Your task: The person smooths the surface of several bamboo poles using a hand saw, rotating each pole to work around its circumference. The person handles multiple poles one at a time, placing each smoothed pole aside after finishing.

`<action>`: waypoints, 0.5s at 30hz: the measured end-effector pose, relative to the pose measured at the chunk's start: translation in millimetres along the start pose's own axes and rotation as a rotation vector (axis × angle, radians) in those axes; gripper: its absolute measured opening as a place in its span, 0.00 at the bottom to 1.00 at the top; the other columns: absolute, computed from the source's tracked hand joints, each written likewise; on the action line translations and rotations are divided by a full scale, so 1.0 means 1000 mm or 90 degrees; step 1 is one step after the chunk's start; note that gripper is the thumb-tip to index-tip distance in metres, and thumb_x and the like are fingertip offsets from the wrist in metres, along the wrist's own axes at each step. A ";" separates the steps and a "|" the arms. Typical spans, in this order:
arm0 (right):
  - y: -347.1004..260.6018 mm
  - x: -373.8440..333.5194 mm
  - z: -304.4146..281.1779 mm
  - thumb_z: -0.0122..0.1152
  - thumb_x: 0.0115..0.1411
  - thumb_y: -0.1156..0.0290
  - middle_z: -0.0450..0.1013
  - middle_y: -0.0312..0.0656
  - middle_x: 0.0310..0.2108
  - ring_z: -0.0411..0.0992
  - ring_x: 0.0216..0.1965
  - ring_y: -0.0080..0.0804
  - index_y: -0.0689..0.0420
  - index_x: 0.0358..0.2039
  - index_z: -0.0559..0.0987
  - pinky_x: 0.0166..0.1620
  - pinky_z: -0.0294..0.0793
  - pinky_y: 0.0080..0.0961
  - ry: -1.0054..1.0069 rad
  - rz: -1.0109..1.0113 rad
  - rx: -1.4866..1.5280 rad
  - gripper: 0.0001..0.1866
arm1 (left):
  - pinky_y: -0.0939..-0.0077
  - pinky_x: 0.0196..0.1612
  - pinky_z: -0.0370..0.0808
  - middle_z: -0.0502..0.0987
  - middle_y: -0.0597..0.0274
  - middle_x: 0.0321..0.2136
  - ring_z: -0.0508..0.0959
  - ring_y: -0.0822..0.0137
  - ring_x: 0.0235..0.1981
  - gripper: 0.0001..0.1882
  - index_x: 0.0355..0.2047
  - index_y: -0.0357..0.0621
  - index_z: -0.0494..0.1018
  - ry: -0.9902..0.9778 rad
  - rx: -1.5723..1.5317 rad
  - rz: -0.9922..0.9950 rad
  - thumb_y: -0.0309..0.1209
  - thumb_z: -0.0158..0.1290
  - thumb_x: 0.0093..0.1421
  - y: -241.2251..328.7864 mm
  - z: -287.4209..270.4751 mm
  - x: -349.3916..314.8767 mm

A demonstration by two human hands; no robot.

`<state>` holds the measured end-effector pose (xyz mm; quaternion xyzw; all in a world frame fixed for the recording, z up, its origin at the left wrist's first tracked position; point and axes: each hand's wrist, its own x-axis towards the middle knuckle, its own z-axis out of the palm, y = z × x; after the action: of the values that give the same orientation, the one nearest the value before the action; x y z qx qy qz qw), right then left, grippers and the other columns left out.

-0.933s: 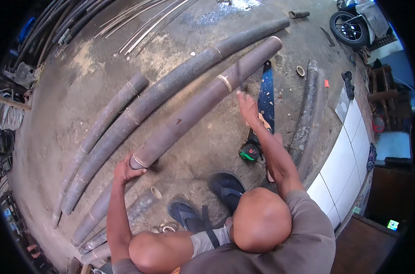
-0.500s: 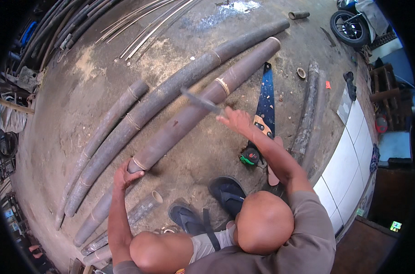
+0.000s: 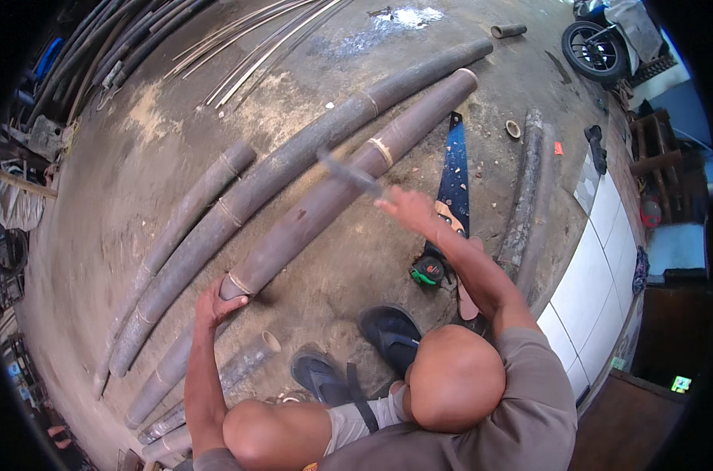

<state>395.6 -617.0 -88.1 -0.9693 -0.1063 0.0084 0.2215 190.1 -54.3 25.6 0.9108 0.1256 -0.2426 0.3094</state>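
A thick brown bamboo pole (image 3: pixel 301 224) with pale node rings lies slantwise on the floor before me. My left hand (image 3: pixel 217 302) is wrapped around it near a lower node, the thumb across its side. In my right hand (image 3: pixel 410 210) is a long knife (image 3: pixel 349 173), its narrow grey blade blurred and reaching across the middle of the pole. Whether the edge touches the bamboo I cannot make out. Just right of that hand lies a handsaw (image 3: pixel 457 169) with a blue blade and wooden handle. A black and green tape measure (image 3: pixel 429 268) sits below it.
Longer bamboo (image 3: pixel 297 141) and a thinner pole (image 3: pixel 188 212) lie to the left. Two more poles (image 3: pixel 521 192) rest at the right beside white tiles (image 3: pixel 592 275). Thin strips (image 3: pixel 246 47) lie at the back. A motorcycle wheel (image 3: pixel 594 51) stands far right. My sandals (image 3: pixel 392 334) are close in front.
The knife and my right hand have shifted very slightly. My left hand keeps its hold on the pole. The whole view has tilted a little.
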 end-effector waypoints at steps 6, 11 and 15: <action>0.014 -0.002 -0.072 0.50 0.72 0.37 0.79 0.63 0.36 0.78 0.43 0.64 0.64 0.44 0.78 0.48 0.75 0.51 0.154 0.452 0.371 0.35 | 0.48 0.59 0.76 0.79 0.48 0.56 0.79 0.41 0.55 0.58 0.70 0.56 0.65 0.140 0.204 0.027 0.49 0.77 0.36 -0.072 0.015 -0.055; -0.048 -0.049 -0.080 0.58 0.72 0.46 0.79 0.62 0.35 0.79 0.41 0.64 0.63 0.44 0.77 0.45 0.76 0.50 0.175 0.323 0.280 0.27 | 0.49 0.58 0.76 0.80 0.48 0.53 0.79 0.43 0.54 0.56 0.69 0.53 0.67 0.164 0.277 0.061 0.48 0.76 0.37 -0.056 0.024 -0.058; -0.072 -0.078 -0.079 0.58 0.73 0.49 0.80 0.63 0.36 0.78 0.42 0.68 0.62 0.45 0.77 0.43 0.74 0.54 0.115 0.230 0.202 0.24 | 0.49 0.59 0.75 0.79 0.46 0.55 0.79 0.43 0.55 0.54 0.69 0.54 0.67 0.142 0.229 0.112 0.50 0.75 0.41 0.015 0.061 -0.017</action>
<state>309.8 -604.0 11.5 -0.9225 0.0918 -0.0222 0.3743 159.2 -105.4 0.1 0.9799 0.0338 -0.1310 0.1466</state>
